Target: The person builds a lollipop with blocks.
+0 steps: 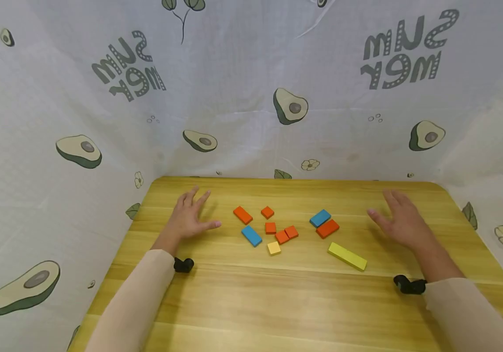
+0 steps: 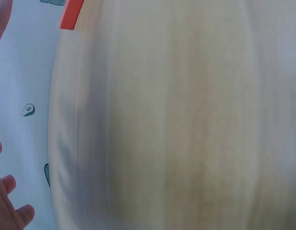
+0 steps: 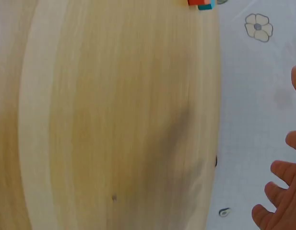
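In the head view my left hand (image 1: 188, 217) is over the left side of the table, fingers spread, holding nothing. To its right lie an orange rectangular block (image 1: 243, 215) and a blue block (image 1: 251, 235). Several small orange square blocks (image 1: 271, 228) and a light yellow square block (image 1: 273, 248) sit in the middle. My right hand (image 1: 403, 220), also spread and holding nothing, is at the right side. Nearest to it are a long yellow-green block (image 1: 347, 256), a red-orange block (image 1: 328, 229) and a second blue block (image 1: 320, 218) beside that one.
The blocks lie flat on a wood-grain table (image 1: 251, 303). Behind it and at both sides hangs a white cloth (image 1: 242, 98) printed with avocados and lettering. A black wrist camera (image 1: 184, 265) is worn on the left wrist and another black camera (image 1: 409, 285) on the right.
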A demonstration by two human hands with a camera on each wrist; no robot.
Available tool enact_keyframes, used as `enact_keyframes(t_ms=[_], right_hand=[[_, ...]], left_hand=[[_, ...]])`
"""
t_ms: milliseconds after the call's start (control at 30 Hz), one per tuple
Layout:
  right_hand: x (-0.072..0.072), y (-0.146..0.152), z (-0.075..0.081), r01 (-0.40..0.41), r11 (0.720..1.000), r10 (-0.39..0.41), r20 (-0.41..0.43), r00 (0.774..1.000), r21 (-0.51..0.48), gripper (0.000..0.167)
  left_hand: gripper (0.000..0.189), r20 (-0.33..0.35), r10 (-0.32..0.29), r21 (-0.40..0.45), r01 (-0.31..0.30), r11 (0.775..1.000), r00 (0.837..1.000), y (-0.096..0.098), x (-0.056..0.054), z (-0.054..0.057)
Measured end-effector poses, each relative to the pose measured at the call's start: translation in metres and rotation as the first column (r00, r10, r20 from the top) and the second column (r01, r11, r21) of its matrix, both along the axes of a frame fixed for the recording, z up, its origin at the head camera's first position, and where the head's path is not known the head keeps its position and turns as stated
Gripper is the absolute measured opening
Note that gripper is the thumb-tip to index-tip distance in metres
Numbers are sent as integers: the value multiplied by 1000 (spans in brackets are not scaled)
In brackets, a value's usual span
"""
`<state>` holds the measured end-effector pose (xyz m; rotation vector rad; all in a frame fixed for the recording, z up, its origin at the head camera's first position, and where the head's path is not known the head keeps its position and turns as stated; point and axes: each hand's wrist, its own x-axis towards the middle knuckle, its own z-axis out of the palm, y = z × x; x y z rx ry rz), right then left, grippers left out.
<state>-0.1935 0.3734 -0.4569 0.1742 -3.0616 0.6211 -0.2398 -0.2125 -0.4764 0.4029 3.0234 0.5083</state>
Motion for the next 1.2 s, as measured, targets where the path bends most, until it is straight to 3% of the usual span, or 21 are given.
enact_keyframes(t_ms=[633,867,1200], right_hand=[[21,-40,-6,-45,998,53,162,985,-47,82],[32,-52,-9,-86,992,103,200,974,-89,73],[51,-55,-13,-115,983,142,195,970,-142,44]], left_hand=[[99,41,-7,176,-1,984,999,31,27,-18],[97,45,-75,194,65,979,996,48,36,-20],[92,30,-157,249,144,958,987,67,48,-26]])
